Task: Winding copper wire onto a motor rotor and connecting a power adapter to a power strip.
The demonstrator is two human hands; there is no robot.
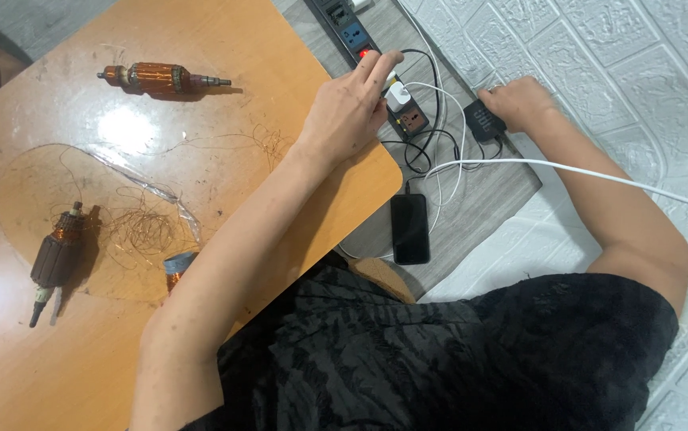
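Observation:
My left hand (349, 104) reaches past the edge of the wooden table (200, 104) to a black power strip (360, 36) on the floor, its fingers on a white plug adapter (398, 96) near the strip's lit red switch. My right hand (522, 102) rests on the floor by the white wall and grips a black adapter block (483, 120). A white cable (567, 168) runs across my right forearm. A black phone (410, 227) lies face up on the floor below the strip, with cables leading to it.
On the table lie two motor armatures with copper windings (164, 78) (57, 255), a tangle of loose copper wire (140, 227), a clear plastic sheet (41, 191) and a small wire spool (178, 266). Black cables (431, 120) loop on the floor.

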